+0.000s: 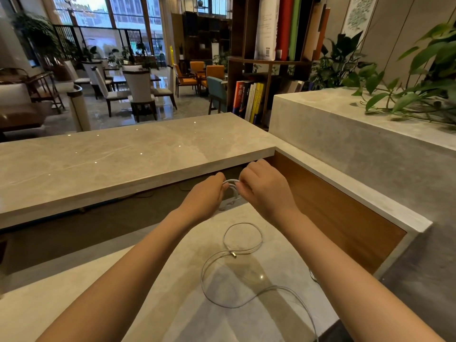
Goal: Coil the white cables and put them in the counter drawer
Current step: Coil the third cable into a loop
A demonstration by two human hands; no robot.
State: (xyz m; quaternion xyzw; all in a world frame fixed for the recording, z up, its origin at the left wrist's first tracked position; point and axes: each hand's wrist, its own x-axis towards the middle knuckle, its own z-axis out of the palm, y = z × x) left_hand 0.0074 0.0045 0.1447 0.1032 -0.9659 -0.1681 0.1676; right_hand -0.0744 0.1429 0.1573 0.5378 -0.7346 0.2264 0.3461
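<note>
Nearest, on the pale worktop (177, 317) below the hands, a loose white cable (202, 275) lies in slack loops around its metal plug (233, 254). Its tail runs off the near edge, so it could slide off or snag a forearm. Over the worktop's far edge, the left hand (204, 193) and right hand (264, 188) pinch a small white cable coil (230, 185) between curled fingers, and a slack pinch would likely let its turns spring open. Beyond the hands a raised stone counter slab (123, 164) overhangs, and a wood panel (333, 213) crowds the right hand; no drawer shows.
</note>
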